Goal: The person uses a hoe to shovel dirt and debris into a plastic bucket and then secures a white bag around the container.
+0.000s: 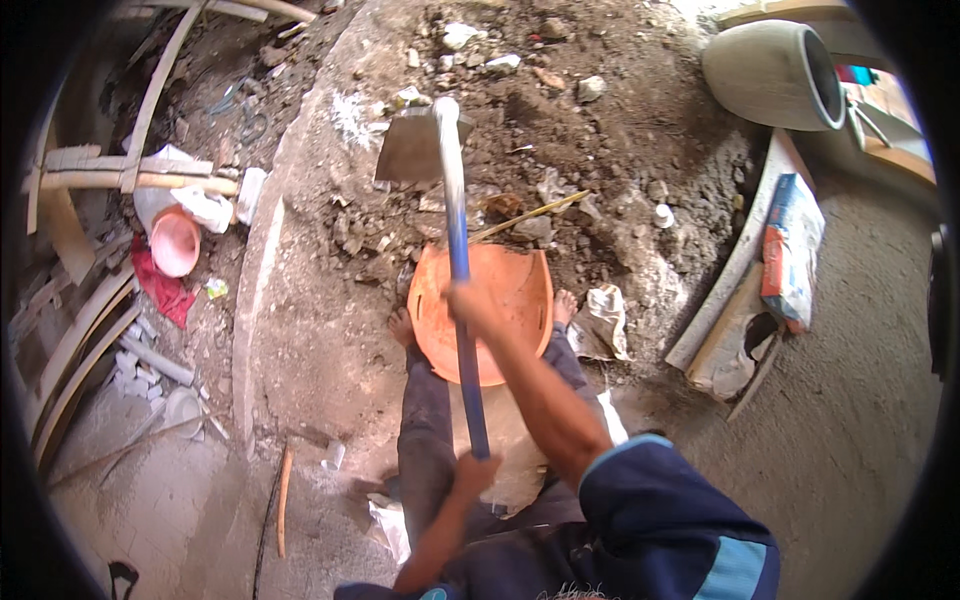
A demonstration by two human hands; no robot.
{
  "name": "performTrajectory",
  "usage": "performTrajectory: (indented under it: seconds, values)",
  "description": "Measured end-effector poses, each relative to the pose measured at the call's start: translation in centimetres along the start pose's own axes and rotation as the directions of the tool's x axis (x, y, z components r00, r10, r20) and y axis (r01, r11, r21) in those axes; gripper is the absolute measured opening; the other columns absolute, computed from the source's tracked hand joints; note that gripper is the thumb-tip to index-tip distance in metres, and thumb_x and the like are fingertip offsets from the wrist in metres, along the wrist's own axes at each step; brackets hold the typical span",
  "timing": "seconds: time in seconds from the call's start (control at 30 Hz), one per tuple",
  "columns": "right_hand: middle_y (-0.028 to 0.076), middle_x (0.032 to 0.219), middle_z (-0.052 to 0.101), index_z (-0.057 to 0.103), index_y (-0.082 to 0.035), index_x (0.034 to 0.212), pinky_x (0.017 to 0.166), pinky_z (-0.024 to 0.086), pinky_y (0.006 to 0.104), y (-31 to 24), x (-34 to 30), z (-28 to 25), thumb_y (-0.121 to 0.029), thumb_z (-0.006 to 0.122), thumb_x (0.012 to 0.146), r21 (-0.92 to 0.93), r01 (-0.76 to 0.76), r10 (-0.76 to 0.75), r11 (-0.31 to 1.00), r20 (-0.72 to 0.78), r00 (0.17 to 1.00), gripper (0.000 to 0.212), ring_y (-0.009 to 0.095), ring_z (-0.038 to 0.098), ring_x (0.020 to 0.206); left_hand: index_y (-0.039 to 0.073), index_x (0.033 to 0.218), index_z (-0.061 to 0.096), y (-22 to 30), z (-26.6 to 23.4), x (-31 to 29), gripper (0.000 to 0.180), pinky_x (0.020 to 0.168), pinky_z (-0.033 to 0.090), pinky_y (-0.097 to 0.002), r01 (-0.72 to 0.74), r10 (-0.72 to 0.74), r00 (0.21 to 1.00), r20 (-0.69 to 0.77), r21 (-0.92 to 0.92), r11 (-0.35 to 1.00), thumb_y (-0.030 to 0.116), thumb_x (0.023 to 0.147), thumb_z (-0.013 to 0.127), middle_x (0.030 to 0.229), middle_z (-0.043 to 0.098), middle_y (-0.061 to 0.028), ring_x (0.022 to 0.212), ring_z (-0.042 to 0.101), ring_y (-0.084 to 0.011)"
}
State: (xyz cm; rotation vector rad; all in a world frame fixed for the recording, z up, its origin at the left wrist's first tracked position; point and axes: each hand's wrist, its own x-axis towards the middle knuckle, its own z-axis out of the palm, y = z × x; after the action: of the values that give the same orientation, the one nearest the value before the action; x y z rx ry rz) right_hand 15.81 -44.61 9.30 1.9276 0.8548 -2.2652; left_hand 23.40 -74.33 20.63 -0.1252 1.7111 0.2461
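Observation:
Both my hands grip the blue handle of a hoe (455, 215), whose upper shaft is pale and whose flat metal blade is raised toward the far side. My right hand (474, 308) is wrapped round the middle of the handle. Closer to my body, my left hand (474, 474) closes round its near end. Beneath the handle, an orange plastic pan (520, 310) with slots in its sides lies on the ground between my bare feet. Past the pan spreads loose dark soil (520, 120) with stones and rubble.
A large grey pot (770, 75) lies on its side at the far right. Below it, a printed sack (793, 250) rests by a curved concrete edge (730, 260). To the left are a pink bucket (176, 242), a red cloth (160, 285) and wooden poles (145, 180).

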Motion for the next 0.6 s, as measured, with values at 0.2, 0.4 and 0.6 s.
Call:
performTrajectory:
  seconds: [0.2,0.4,0.6]
  values:
    - [0.003,0.055,0.050,0.055,-0.003,0.075,0.044,0.042,0.0308,3.0,-6.5,-8.1,-0.007,0.061,0.070,0.011,0.061,-0.055,0.998,-0.299,0.953,0.009,0.015,0.052,0.046,0.004,0.061,0.057,-1.1,3.2,-0.8,0.032,0.049,0.041,-0.0312,-0.157,0.149,0.986,0.078,0.107,0.982,0.026,0.074,0.075,0.054,0.053,0.0001,0.053,0.050,-0.0085]
    - [0.009,0.074,0.055,0.047,-0.002,0.098,0.050,0.046,0.0329,-10.7,5.5,-20.6,-0.008,0.062,0.073,-0.075,0.477,-0.436,0.876,-0.548,0.714,0.029,0.016,0.055,0.057,0.000,0.095,0.064,17.7,8.1,15.1,0.034,0.063,0.049,-0.0359,-0.610,0.587,0.791,0.173,0.146,0.779,0.029,0.078,0.068,0.075,0.066,-0.0160,0.071,0.065,-0.0196]
    - [0.011,0.064,0.057,0.055,0.003,0.076,0.047,0.046,0.0368,-22.9,20.8,-31.5,-0.001,0.063,0.074,-0.263,0.330,-0.422,0.907,-0.596,0.684,0.010,0.023,0.055,0.051,0.003,0.099,0.057,39.2,10.2,21.0,0.031,0.044,0.039,-0.0281,-0.519,0.450,0.739,0.502,-0.003,0.855,0.020,0.079,0.072,0.060,0.054,-0.0020,0.047,0.050,-0.0108]
